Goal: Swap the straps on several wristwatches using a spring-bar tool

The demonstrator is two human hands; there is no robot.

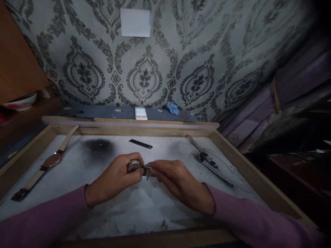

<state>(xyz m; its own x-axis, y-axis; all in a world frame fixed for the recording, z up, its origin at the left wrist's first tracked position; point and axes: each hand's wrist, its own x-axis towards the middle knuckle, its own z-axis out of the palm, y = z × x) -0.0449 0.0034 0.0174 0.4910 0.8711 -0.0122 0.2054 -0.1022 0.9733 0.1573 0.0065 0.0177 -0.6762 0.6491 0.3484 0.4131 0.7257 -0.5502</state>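
Observation:
My left hand is closed round a round watch, thumb and fingers on its rim, above the middle of the tray. My right hand is closed close beside it, fingers stretched together over a thin metal piece that points at the watch's edge. I cannot make out what kind of piece it is. Below the right fingertips a short greyish strap end shows, partly hidden by the fingers. A dark flat blade-like strip lies beyond the hands.
A shallow wooden-rimmed tray with a pale base surrounds the work. At its left lies a rose-gold watch with a beige strap; at its right, a dark-strapped watch with a loose thread. A blue crumpled cloth sits behind the rim.

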